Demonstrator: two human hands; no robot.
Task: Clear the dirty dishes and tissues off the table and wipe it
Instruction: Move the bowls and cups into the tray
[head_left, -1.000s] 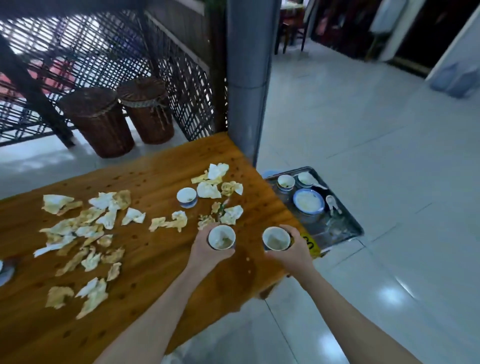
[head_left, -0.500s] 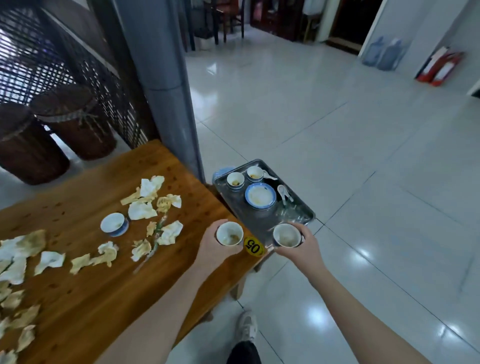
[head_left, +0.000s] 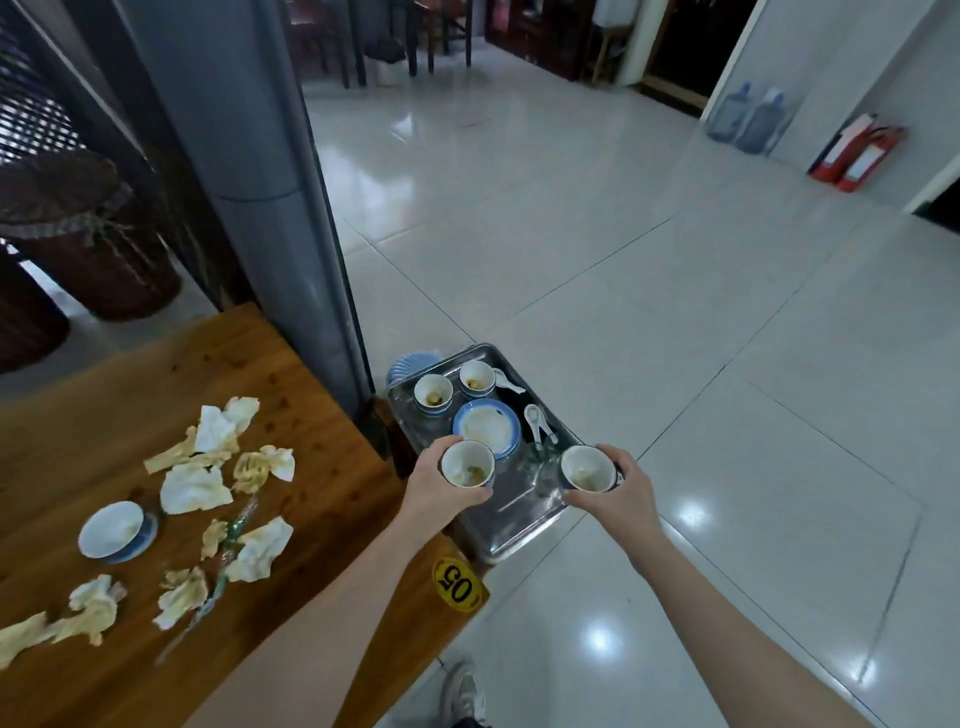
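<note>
Holding two dirty cups above the near end of the steel tray (head_left: 511, 538), one in each hand. This is judged to be the unloading step, with crockery being gathered in one carrier just beyond the right end of the table (head_left: 322, 410).

- Left hand (head_left: 435, 487): its fingers are curling round the left cup (head_left: 467, 464), which is staying mouth-up so the dregs are not spilling. The cup is hanging over the tray's near-left part, just in front of the blue-rimmed plate (head_left: 485, 427). The forearm is crossing the table's near-right corner beside the yellow number tag (head_left: 457, 582).
- Right hand (head_left: 621, 488): its fingers are wrapping the right cup (head_left: 587, 469) from the outer side. The cup is riding upright over the tray's near-right edge, and the forearm is reaching over open floor.
- Whether either cup is touching the tray cannot be told.
- Tray load: two emptied cups (head_left: 432, 393) are sitting towards the far-left corner and spoons (head_left: 536, 422) are lying along the right edge. The near end is lying bare, probably the reason both hands are aiming there.
- Left on the table: a small bowl (head_left: 111, 530) and crumpled tissues (head_left: 195, 488) are lying across its middle, so clearing is looking partly done and wiping not yet begun.
</note>
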